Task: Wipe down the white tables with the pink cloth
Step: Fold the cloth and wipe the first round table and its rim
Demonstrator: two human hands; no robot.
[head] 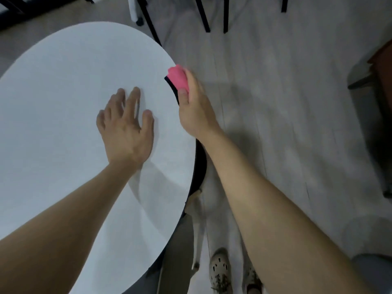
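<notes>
Now the right hand (195, 111) grips the cloth (178, 78) at the counter (63, 81) edge; left hand (126, 128) rests flat, fingers (134, 98) spread.

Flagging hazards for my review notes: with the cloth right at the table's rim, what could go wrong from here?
1. The pink cloth, bunched small in the right hand, sits at the rim of the white table; a stroke could slide off the edge.
2. The left hand lies spread on the table near the cloth's path, so that patch may stay unwiped or get smudged.
</notes>
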